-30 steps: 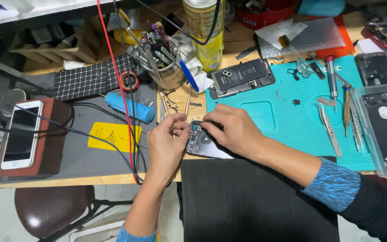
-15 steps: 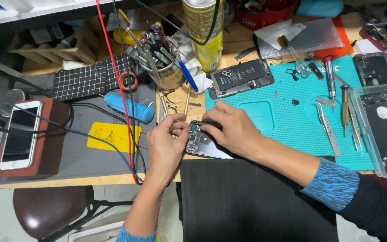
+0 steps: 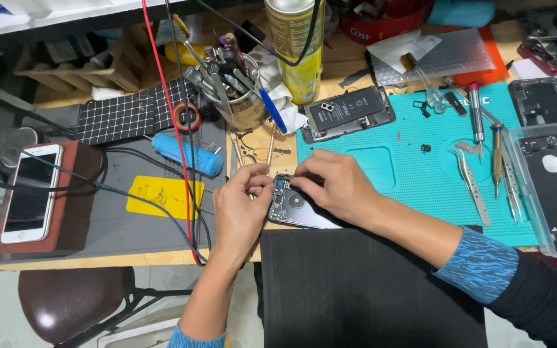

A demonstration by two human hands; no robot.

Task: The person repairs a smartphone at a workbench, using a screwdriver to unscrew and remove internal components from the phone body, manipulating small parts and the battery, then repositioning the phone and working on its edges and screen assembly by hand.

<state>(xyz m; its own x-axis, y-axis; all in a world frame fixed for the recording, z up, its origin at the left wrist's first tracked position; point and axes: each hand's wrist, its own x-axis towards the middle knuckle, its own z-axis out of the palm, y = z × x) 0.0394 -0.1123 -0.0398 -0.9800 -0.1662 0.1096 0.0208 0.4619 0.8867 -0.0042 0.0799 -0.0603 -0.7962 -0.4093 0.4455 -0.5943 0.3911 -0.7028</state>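
An opened phone body (image 3: 296, 207) with its inner parts showing lies at the front edge of the bench. My left hand (image 3: 241, 207) grips its left end, fingers curled around the corner. My right hand (image 3: 334, 185) rests over its top edge, fingertips pinched on the upper inside of the phone. What the fingertips hold is hidden. Both sleeves are blue patterned cuffs.
A teal work mat (image 3: 407, 174) carries another opened phone (image 3: 348, 113), tweezers (image 3: 471, 183) and screwdrivers (image 3: 476, 109). A clear tray with phone shells (image 3: 552, 187) stands right. A white phone (image 3: 28, 192) lies on a brown block left. A tool cup (image 3: 240, 96), yellow can (image 3: 296, 45), blue tool (image 3: 187, 154) and cables lie behind.
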